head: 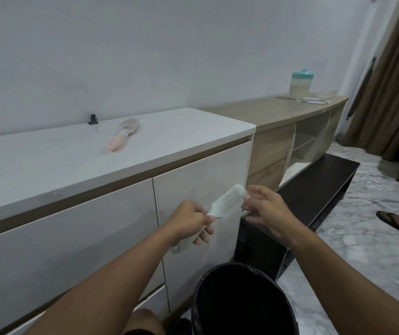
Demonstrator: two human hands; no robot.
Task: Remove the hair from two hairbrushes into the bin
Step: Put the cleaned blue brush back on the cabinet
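Head view: your left hand (pixel 191 222) grips the handle of the white hairbrush (pixel 227 201), fingers curled round it, handle end poking out below the fist. The brush head tilts up and to the right, in the air in front of the white cabinet door (pixel 201 189). Your right hand (pixel 265 209) is at the brush tip, thumb and fingertips (pixel 248 196) pinched against the far end of the head; whether any hair is between them is too small to tell. Both hands are above and slightly beyond the bin (pixel 242 303), which stands near you on the floor, black liner, dark inside, contents not visible.

The second, pink hairbrush (pixel 122 135) lies flat on the white cabinet top (pixel 48 165), far left of your hands, well apart, head pointing away toward the wall. A small black clip (pixel 93 119) sits by the wall just beyond it.

Far right: a jar with teal lid (pixel 301 83) on the wooden counter (pixel 266 112), papers beside it. Brown curtain (pixel 392 81) on the right edge. A foot in a sandal (pixel 396 222) on the marble floor.
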